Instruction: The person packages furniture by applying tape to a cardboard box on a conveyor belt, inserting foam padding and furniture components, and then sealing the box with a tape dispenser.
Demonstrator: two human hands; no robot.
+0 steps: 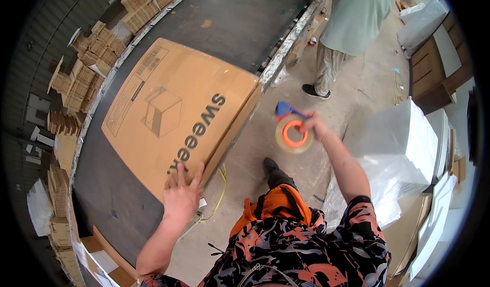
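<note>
Cardboard box (178, 111) lies on the dark desk (240, 21), its near corner under the left hand (181, 195), fingers spread flat. The right hand (315, 126), fingers clamped, holds a tape dispenser (292, 131) beside the box.

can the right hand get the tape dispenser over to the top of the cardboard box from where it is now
Probably yes. The right hand holds the tape dispenser in open air just beside the cardboard box; nothing lies between them, and the left hand rests at the near corner.
</note>
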